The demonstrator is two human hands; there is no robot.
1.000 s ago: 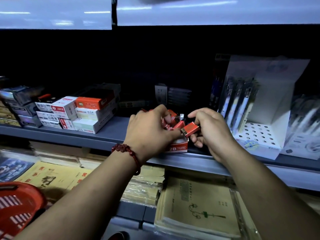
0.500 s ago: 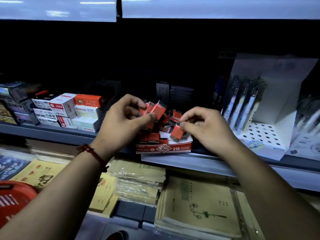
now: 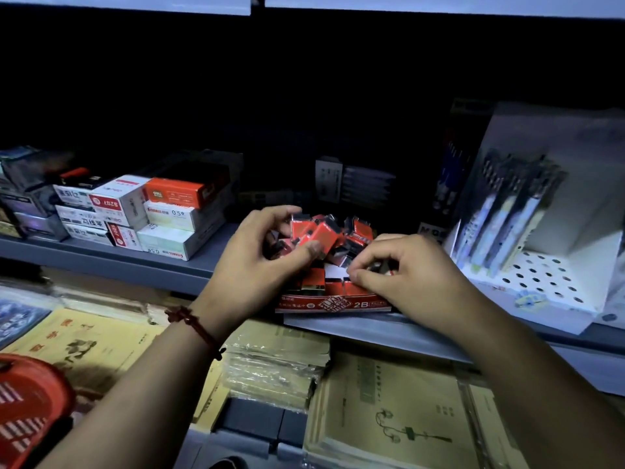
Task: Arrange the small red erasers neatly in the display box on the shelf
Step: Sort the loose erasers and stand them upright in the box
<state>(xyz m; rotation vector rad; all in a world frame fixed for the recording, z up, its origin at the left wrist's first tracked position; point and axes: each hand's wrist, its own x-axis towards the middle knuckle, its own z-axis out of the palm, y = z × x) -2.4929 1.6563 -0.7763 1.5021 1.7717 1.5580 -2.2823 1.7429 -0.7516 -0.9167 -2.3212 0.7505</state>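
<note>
- Gripping a loose bunch of red erasers point(image 3: 314, 231), the left hand point(image 3: 257, 265) hovered over the back left of the display box point(image 3: 333, 303). Its thumb pressed on the topmost one and its fingers curled round the rest.
- The right hand point(image 3: 409, 279) sat low at the box's front right, thumb and forefinger pinched on what looked like a single eraser point(image 3: 383, 267), mostly hidden by the fingers.
- The two hands were near each other but apart, both above the box.
- The box stood at the front edge of the grey shelf point(image 3: 135, 265), between stacked stationery boxes point(image 3: 162, 214) and a white pen display point(image 3: 541, 252). Inside it, a few erasers stood in a row point(image 3: 314, 284) at the front, with a jumbled heap point(image 3: 358, 231) behind.
- Judged from that, the step in hand was seating one eraser into the front row, and the task looked far from finished.
- The next move likely called for pressing that eraser flush against its neighbours. Another from the left hand's bunch would then follow, turned to the same face, without tipping the standing row.
</note>
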